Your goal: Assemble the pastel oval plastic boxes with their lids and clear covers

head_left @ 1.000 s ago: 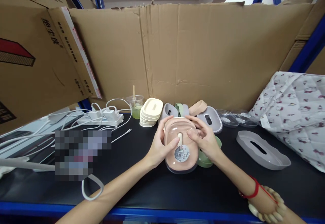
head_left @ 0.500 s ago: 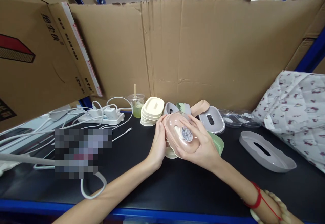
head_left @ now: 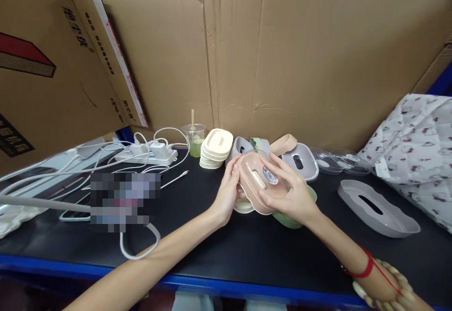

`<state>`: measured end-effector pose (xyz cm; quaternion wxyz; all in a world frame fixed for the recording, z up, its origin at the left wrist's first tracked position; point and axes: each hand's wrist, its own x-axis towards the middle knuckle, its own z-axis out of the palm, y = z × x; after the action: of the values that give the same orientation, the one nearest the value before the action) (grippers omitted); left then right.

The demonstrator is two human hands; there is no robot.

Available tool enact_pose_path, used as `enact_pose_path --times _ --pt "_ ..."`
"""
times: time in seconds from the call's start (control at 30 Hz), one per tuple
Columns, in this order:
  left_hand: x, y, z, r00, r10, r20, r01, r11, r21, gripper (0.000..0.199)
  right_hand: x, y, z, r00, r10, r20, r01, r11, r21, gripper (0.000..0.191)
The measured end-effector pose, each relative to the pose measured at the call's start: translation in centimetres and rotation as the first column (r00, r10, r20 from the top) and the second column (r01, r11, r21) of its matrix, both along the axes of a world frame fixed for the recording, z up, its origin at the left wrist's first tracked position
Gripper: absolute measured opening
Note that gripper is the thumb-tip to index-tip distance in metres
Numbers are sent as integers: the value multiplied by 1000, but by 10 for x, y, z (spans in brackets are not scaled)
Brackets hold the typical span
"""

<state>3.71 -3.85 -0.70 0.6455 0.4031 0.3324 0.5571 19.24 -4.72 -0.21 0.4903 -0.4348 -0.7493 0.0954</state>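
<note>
A pink plastic box point(head_left: 250, 163) with a slot and a round sticker is held between both hands above the black table. My left hand point(head_left: 228, 193) is closed on its left side. My right hand point(head_left: 294, 191) grips its right side, fingers over the top near the sticker. Below the box are a cream piece point(head_left: 243, 206) and a green bowl-like piece point(head_left: 290, 220), both partly hidden. Behind my left hand stands a stack of cream lids point(head_left: 217, 145). Grey slotted pieces point(head_left: 304, 163) and a pink piece point(head_left: 283, 144) lie behind the box.
A grey slotted tray point(head_left: 388, 219) and clear lids point(head_left: 326, 163) lie to the right, beside a patterned cloth point(head_left: 420, 160). A drink cup point(head_left: 196, 145), power strip point(head_left: 164, 156) and white cables occupy the left. Cardboard point(head_left: 300, 61) walls the back.
The pink box has turned and tilted in my hands, and its slot shows more openly. My right fingers have shifted on it. The whole view has moved slightly.
</note>
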Motion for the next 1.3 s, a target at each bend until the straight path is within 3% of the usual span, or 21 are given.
enact_pose_path --times 0.17,0.27,0.37,0.43,0.53,0.6,0.7,0.77,0.8,0.87,0.93,1.0,1.07,1.1,1.2,1.3 --pt "-2 1 -3 999 -46 30 44 997 56 37 -2 -1 2 1000 23 5 -22 999 -49 64" --pt "-3 2 -5 998 -51 22 49 995 83 61 -6 -3 2 1000 14 5 -14 998 -68 64" --pt "-3 2 -6 999 25 -25 -22 992 124 78 -10 -4 0 1000 30 1 -29 994 -110 66" --pt "-4 2 -3 998 51 -28 -47 989 139 78 -11 -3 -1 995 52 -82 -65 986 -155 75" --pt "-6 3 3 999 16 30 -20 992 123 78 -9 0 3 939 28 -342 -119 961 -248 87" --pt "-8 4 8 997 1 73 -11 992 128 78 -7 0 8 892 -12 -452 -174 914 -367 93" --pt "-12 8 13 997 -23 72 13 991 134 79 -8 -2 16 872 -9 -490 -311 761 -569 97" --pt "-15 13 15 1000 -27 6 26 989 147 79 -10 -4 17 857 25 -515 -383 700 -603 100" --pt "-17 15 16 999 -12 -36 17 986 167 78 -12 -5 16 850 48 -525 -404 700 -589 102" --pt "-23 21 20 993 42 -112 -16 975 221 74 -14 -6 11 849 108 -518 -422 728 -540 103" --pt "-33 26 28 984 91 -152 -49 965 258 67 -14 -5 6 877 171 -449 -403 770 -495 90" --pt "-47 30 38 978 100 -185 -54 970 237 59 -10 -3 2 941 175 -289 -288 863 -416 69" --pt "-64 32 48 961 38 -274 1 990 142 54 -4 -1 0 994 95 -47 -103 965 -240 48" --pt "-72 33 53 938 -10 -346 40 996 79 53 -2 0 0 996 36 77 -26 990 -136 40" --pt "-90 32 61 795 -95 -600 63 995 -74 44 3 1 0 942 -51 331 44 999 29 24" --pt "-98 32 63 558 -52 -828 -2 998 -64 32 2 -1 1 880 19 474 -12 1000 -18 19"
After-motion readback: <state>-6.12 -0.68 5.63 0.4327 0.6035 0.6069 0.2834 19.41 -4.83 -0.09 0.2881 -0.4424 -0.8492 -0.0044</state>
